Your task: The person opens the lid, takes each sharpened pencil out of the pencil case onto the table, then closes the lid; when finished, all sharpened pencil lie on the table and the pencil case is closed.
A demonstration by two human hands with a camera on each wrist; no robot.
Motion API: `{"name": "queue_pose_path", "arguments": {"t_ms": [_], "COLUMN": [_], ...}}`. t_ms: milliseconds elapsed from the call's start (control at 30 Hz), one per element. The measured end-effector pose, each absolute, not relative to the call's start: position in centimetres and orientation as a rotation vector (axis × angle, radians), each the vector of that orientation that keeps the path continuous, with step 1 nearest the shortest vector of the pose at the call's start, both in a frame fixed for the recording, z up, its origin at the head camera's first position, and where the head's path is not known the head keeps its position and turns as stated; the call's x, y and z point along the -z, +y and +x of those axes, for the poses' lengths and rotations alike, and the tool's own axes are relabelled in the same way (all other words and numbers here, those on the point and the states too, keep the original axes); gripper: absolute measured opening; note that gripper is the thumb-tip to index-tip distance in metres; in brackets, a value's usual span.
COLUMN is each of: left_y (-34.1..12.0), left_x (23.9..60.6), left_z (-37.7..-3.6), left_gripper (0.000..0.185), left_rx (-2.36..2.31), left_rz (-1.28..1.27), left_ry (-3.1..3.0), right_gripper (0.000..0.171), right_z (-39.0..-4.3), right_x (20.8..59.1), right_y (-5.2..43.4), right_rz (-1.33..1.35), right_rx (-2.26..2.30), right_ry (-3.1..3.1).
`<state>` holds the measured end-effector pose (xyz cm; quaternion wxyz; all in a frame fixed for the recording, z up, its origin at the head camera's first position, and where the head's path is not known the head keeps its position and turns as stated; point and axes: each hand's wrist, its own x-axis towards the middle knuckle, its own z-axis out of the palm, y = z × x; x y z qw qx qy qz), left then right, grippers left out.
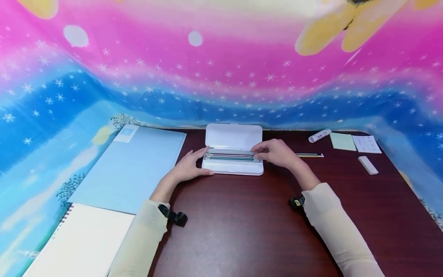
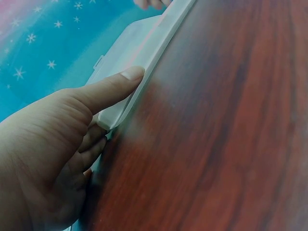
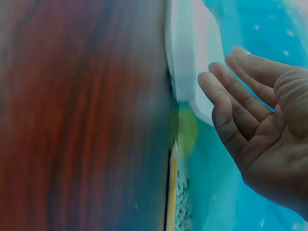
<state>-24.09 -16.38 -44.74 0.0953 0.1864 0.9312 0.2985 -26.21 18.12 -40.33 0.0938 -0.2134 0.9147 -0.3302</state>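
Left hand (image 1: 188,166) braced the pencil case (image 1: 232,168), thumb along its edge; right hand (image 1: 273,152) hovered over the pencils (image 1: 231,156), fingers relaxed — we judged steadying essential.

The open pencil case (image 1: 232,166) sits mid-table (image 1: 242,231) with pencils (image 1: 231,156) lying inside it, left hand (image 1: 189,167) on its left end and right hand (image 1: 275,152) over its right end. Folder (image 1: 129,169) and notebook (image 1: 83,242) are off to the left. A loose pencil (image 1: 309,155), glue stick (image 1: 320,135), sticky notes (image 1: 342,141) and eraser (image 1: 368,165) lie to the right.
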Motion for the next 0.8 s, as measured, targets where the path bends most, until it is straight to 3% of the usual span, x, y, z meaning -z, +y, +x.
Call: {"name": "queue_pose_path", "arguments": {"t_ms": [800], "left_y": [-16.4], "left_x": [44.8], "left_z": [-24.1], "left_gripper": [0.101], "left_rx": [-0.879], "left_rz": [0.556], "left_ry": [2.759], "right_gripper": [0.02], "right_z": [-26.9], "right_x": [40.3], "right_y": [14.1], "right_rz": [-0.845], "right_rx": [0.404], "right_ry": [2.809]}}
